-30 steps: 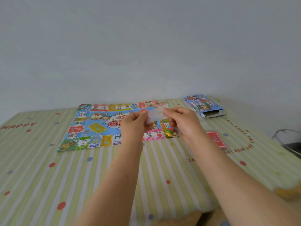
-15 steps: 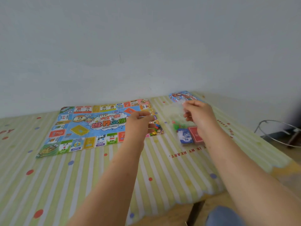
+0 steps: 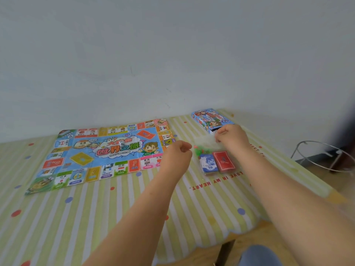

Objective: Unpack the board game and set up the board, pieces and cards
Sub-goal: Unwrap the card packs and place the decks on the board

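Board is laid out; cards and pieces are not yet placed.
The board [image 3: 107, 152] lies flat to the left of the left hand [image 3: 177, 153], whose fingers are curled with nothing seen in them. The right hand [image 3: 231, 139] seems to pinch a blurred clear bag [image 3: 204, 141], with the game box [image 3: 211, 119] just beyond it. Near this hand, on the person's side of it, lie green pieces [image 3: 197, 150], a blue card pack [image 3: 208, 163] and a red card pack [image 3: 223, 162]; I judge these remain to be set out.

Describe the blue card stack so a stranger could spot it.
On the green-striped tablecloth, look right of the colourful paper game board. Two small card stacks lie side by side there; it is the blue stack marked 10, left of the red stack.
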Action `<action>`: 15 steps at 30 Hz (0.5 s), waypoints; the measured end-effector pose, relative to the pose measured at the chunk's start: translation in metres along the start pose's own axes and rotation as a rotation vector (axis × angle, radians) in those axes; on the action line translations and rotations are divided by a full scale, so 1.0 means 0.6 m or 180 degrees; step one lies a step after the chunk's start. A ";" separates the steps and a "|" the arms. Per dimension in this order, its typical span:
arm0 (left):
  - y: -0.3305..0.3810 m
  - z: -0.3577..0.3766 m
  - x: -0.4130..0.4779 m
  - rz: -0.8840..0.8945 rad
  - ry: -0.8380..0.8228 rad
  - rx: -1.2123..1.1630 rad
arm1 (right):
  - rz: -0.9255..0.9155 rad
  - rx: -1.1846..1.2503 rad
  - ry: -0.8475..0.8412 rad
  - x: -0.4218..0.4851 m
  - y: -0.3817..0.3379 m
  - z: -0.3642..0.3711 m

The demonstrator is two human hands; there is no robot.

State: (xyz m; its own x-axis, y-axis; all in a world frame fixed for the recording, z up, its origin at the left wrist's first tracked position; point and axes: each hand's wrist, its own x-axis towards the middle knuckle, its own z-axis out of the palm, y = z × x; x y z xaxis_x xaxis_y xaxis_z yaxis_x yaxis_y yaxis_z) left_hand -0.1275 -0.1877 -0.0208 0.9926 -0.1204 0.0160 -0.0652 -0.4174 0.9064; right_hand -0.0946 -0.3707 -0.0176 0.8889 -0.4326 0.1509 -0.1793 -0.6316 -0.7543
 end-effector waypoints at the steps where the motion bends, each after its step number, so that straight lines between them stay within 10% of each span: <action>1: -0.001 0.002 0.000 0.0012 -0.0028 0.0041 | -0.0036 -0.0205 -0.0009 0.001 0.002 0.002; 15: -0.014 0.019 -0.015 0.0062 -0.0032 0.0029 | -0.0351 0.0250 0.0043 -0.040 -0.001 -0.020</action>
State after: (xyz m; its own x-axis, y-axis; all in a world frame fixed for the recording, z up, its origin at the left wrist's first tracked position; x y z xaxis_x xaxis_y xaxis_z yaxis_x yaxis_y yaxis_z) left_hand -0.1371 -0.1933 -0.0336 0.9900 -0.1377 0.0292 -0.0854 -0.4231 0.9020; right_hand -0.1207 -0.3676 -0.0132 0.8955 -0.3723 0.2439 -0.0468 -0.6237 -0.7803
